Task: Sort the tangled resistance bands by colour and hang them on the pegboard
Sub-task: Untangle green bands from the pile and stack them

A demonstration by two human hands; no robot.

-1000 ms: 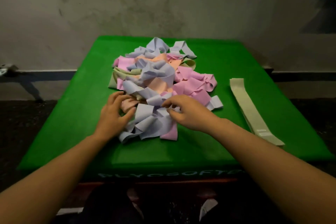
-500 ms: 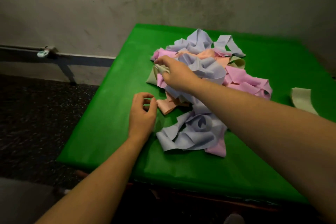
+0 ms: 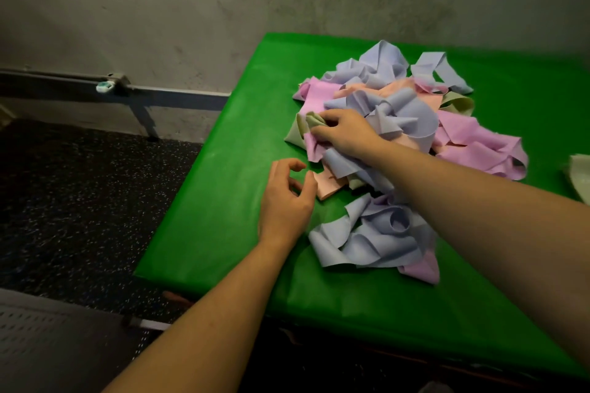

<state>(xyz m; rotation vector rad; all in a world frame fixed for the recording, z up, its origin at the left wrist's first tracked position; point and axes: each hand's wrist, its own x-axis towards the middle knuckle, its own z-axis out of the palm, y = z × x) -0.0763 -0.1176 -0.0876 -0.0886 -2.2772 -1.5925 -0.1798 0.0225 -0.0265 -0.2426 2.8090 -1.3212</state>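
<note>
A tangled heap of resistance bands [image 3: 402, 124] in lilac, pink, peach and pale green lies on the green table [image 3: 223, 201]. My right hand [image 3: 346, 134] reaches across the heap to its left edge and pinches a pale green band [image 3: 314, 120] there. My left hand [image 3: 284, 201] hovers over the table just left of the heap, fingers loosely curled, holding nothing, close to a peach band end [image 3: 329, 185]. No pegboard is in view.
A separate pale green band [image 3: 579, 175] lies at the right edge of the frame. Behind the table is a stained wall with a metal rail [image 3: 127, 89]. Dark speckled floor lies to the left, with a grey surface [image 3: 48, 344] at the bottom left.
My right hand left the near lilac bands, crossed to the heap's left edge and took hold of the pale green band. My left hand let go and drew back. The view swung left.
</note>
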